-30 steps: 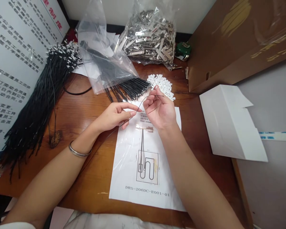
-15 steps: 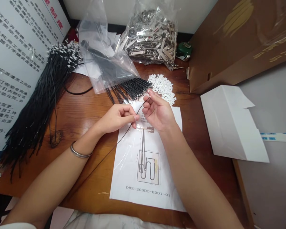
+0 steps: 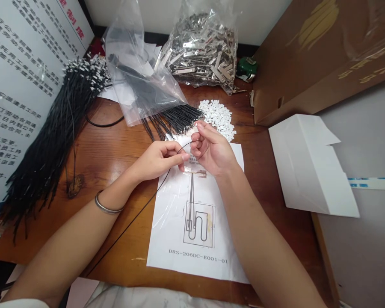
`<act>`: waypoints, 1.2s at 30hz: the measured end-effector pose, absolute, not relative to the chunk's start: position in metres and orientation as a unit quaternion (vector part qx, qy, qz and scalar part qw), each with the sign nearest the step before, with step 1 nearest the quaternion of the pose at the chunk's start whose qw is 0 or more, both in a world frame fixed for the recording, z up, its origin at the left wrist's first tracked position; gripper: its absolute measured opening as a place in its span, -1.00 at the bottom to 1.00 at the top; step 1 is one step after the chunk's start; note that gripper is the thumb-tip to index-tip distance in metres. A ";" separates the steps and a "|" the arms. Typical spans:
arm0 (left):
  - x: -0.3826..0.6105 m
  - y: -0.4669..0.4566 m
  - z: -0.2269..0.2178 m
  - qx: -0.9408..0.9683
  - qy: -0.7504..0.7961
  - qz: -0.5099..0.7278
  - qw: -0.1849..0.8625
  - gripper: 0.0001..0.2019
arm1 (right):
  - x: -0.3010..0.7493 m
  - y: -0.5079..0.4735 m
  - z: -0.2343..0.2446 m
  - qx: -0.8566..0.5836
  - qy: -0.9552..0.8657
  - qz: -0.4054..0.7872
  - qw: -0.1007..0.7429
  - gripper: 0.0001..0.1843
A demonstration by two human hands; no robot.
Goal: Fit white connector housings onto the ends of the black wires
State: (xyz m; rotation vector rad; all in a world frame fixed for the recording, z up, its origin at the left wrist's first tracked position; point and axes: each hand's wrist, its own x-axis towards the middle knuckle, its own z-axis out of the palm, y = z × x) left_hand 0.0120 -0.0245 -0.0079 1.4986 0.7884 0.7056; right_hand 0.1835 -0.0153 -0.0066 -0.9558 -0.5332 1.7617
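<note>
My left hand (image 3: 155, 161) pinches a thin black wire (image 3: 137, 214) near its end; the wire trails down and left across the table toward me. My right hand (image 3: 211, 149) is closed in a pinch at the wire's tip, fingertips almost touching the left hand's. What the right fingers hold besides the wire is too small to make out. Both hands hover over the top of a white drawing sheet (image 3: 195, 239). Just behind them lie a heap of small white plastic pieces (image 3: 220, 117) and a fan of black wires (image 3: 179, 117) spilling from a clear bag (image 3: 137, 81).
A large bundle of black wires with white tips (image 3: 54, 141) lies along the left. A clear bag of metal clips (image 3: 203, 53) stands at the back. A brown cardboard box (image 3: 324, 55) and a white folded box (image 3: 311, 164) fill the right side.
My hands have drawn closer together and slightly lower. The wire's free tip, earlier sticking out right of my right hand, is now within the fingers.
</note>
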 end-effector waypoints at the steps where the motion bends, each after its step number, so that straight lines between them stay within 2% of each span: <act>1: 0.012 -0.024 -0.008 0.646 0.337 0.309 0.611 -0.60 | 0.184 -0.016 -0.007 -0.394 -0.231 0.732 0.505 -0.88; 6: 0.011 -0.024 -0.007 0.623 0.336 0.319 0.630 -0.58 | 0.183 -0.017 -0.010 -0.378 -0.268 0.739 0.488 -0.81; 14: 0.012 -0.022 -0.009 0.552 0.390 0.364 0.641 -0.56 | 0.182 -0.016 -0.015 -0.420 -0.293 0.664 0.545 -0.81; 20: 0.012 -0.020 -0.011 0.544 0.397 0.371 0.639 -0.59 | 0.178 -0.020 -0.013 -0.403 -0.313 0.660 0.552 -0.74; 36: 0.012 -0.019 -0.010 0.547 0.401 0.365 0.638 -0.60 | 0.175 -0.022 -0.013 -0.408 -0.321 0.657 0.547 -0.73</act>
